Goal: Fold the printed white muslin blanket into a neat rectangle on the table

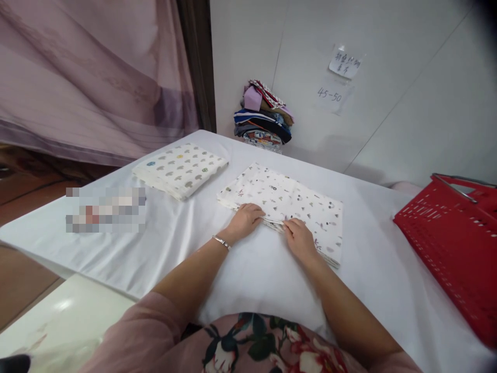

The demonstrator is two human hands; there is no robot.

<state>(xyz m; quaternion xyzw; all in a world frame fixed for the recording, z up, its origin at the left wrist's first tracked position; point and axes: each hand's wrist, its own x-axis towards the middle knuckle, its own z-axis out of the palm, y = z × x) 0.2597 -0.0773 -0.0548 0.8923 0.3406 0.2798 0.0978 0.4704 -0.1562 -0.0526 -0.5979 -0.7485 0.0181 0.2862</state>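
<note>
A folded white cloth [287, 199] with small scattered prints lies on the white-covered table in front of me. My left hand [247, 218] pinches its near edge, thumb and fingers closed on the layers. A short way to the right, my right hand [298, 235] grips the same edge. Between the two hands the layers part slightly. Farther left lies a second folded cloth [182, 168], white with grey mushroom-like shapes and a few coloured ones; neither hand touches it.
A red plastic basket [454, 233] stands at the table's right side. Behind the far edge rises a pile of folded clothes [264, 116] against the wall. A pixelated patch [104, 210] covers something on the left. A pink curtain [97, 77] hangs at the back left.
</note>
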